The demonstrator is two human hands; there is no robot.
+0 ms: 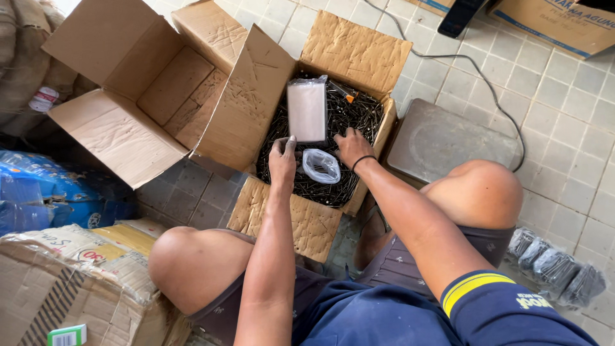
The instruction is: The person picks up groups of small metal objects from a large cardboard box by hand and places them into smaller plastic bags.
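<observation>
Down in the open cardboard box (359, 48) of dark nails (359, 118), the left hand (282, 160) pinches the lower edge of a clear plastic bag (307, 110) lying on the nails. Just beside it, the right hand (351, 146) presses flat on the nails, fingers spread, holding nothing.

Pale square floor tiles (564, 122) with dark joints lie in even daylight. A black cable (487, 83) crosses them, and a stack of sacks (25, 57) stands at the left edge.
</observation>
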